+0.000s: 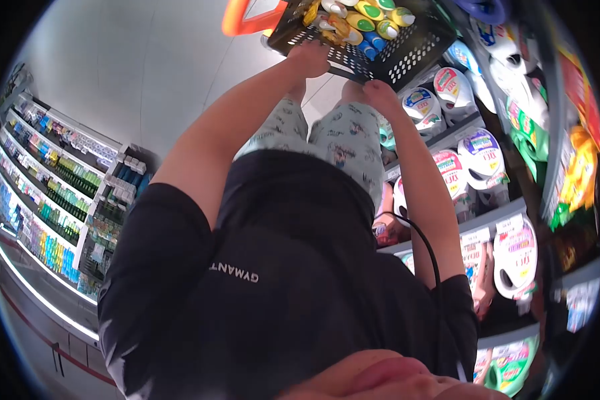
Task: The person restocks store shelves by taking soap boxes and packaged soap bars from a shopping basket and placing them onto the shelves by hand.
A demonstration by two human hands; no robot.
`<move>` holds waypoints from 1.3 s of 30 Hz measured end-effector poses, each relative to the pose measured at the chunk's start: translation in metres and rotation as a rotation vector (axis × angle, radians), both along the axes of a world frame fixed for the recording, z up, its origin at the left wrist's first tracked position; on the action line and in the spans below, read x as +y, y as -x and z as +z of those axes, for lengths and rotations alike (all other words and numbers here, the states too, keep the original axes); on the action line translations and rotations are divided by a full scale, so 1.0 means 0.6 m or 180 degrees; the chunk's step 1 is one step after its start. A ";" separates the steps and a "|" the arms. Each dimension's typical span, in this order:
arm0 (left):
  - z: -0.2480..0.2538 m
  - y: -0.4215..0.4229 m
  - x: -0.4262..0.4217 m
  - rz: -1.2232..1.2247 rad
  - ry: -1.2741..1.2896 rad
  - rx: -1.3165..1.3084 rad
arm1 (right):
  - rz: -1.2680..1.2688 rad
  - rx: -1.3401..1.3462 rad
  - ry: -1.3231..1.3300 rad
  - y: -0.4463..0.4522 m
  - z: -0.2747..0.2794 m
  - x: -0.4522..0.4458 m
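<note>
A dark perforated basket (407,70) is at the top of the view, in front of my legs. Several yellow, green and white bottles (361,21) lie in it, along with blue ones (373,41). My left hand (310,59) is closed on the basket's near rim, toward the left. Farther right, my right hand (381,98) has its fingers closed at the near right corner of the same rim. The fingertips of both hands are partly hidden.
Shelves on the right hold white bottles with coloured labels (481,152) close to my right arm. An orange bar (241,19) stands at the basket's left. Stocked shelves (53,180) curve along the far left, beyond the pale floor (140,67).
</note>
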State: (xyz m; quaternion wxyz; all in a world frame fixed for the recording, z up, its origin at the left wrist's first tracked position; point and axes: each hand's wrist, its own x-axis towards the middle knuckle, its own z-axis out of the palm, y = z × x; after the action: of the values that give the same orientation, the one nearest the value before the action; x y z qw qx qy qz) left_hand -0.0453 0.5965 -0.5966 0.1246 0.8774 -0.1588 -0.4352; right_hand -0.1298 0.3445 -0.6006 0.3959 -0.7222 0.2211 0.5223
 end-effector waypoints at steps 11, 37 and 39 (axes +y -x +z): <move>-0.331 -0.082 0.002 -0.0585 -0.0935 0.0589 | -0.0587 0.0671 -0.0267 -0.025 -0.216 -0.009; -0.219 -0.065 0.023 0.1085 0.0900 -0.0082 | -0.0776 -0.0281 0.0266 0.030 -0.111 -0.044; -0.073 -0.073 -0.008 0.1678 0.1178 0.0824 | -0.1186 -0.0343 0.0137 0.017 -0.017 -0.046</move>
State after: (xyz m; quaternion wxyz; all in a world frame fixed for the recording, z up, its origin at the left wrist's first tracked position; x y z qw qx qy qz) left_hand -0.0013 0.5916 -0.6402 0.4089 0.7883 0.0142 -0.4595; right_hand -0.1398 0.3166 -0.6111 0.4814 -0.7040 0.3407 0.3957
